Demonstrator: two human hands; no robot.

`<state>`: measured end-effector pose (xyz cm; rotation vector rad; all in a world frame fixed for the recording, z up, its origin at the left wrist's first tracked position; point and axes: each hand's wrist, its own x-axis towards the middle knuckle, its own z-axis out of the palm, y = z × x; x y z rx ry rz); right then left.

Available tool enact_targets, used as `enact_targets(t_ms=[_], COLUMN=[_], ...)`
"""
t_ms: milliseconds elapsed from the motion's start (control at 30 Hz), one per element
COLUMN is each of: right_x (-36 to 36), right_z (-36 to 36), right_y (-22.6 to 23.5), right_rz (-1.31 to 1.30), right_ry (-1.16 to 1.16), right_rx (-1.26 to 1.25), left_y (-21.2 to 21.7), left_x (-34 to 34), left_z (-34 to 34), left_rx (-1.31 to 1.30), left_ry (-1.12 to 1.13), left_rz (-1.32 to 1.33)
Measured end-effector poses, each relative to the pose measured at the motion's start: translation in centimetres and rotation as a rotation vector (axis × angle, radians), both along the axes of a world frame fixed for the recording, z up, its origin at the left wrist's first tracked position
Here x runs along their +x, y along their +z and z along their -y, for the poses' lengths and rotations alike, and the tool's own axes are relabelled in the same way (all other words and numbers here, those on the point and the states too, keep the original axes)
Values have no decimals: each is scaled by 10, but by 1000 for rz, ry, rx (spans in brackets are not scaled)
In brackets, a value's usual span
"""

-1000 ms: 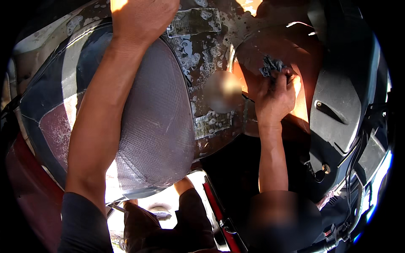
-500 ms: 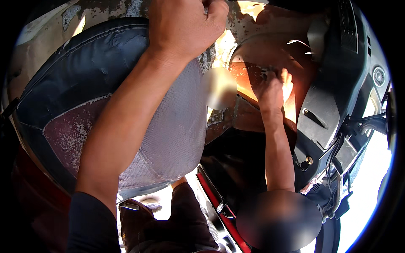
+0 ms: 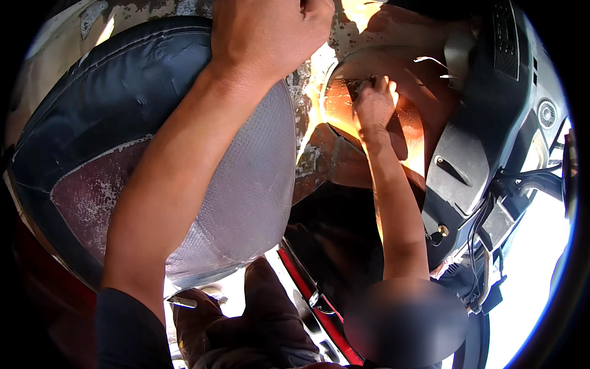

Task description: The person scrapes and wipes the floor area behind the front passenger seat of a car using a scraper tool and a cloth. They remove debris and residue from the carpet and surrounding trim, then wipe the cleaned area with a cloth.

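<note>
My left arm crosses in front of a tilted vehicle seat (image 3: 246,178) with dark padded edges and a grey, worn textured face. At the top edge of the view, my left hand (image 3: 270,40) is closed in a fist; its fingertips and anything they grip are out of sight. My right hand (image 3: 375,107) presses with curled fingers on a rounded orange-brown panel (image 3: 341,101) in the footwell. Light specks, like drops or bubbles, dot this panel near the hand. Whatever lies under those fingers is hidden.
A black dashboard (image 3: 461,154) with a round air vent (image 3: 547,114) stands at the right. Loose cables (image 3: 476,230) hang below it, and a thin white wire (image 3: 430,59) sticks out farther off. A red-edged door sill (image 3: 301,280) runs beside my legs (image 3: 264,313).
My right hand has moved left and a little farther away across the orange-brown panel. The left fist stays closed in nearly the same place. The whole view has shifted slightly.
</note>
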<state>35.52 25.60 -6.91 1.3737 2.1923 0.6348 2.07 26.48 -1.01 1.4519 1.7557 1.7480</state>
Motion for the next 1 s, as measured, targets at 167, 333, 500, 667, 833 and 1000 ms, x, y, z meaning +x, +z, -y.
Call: enact_targets(t_ms=[167, 333, 500, 667, 833, 1000], right_x=[-23, -3, -9, -11, -24, 20], right_z=[30, 11, -48, -102, -143, -117], right_y=[108, 18, -90, -57, -28, -78], right_rz=[-304, -59, 136, 229, -57, 105], right_ry=[107, 11, -125, -319, -530, -88], right_rx=[127, -78, -477, -318, -317, -582], left_y=[-3, 1, -2, -6, -8, -3], left_x=[-2, -4, 5, 13, 6, 17], left_z=[0, 1, 2, 7, 17, 6], left_rx=[-10, -62, -30, -56, -94, -52], left_ry=[34, -15, -1, -5, 15, -17], left_rz=[-23, -17, -13, -23, -42, 6])
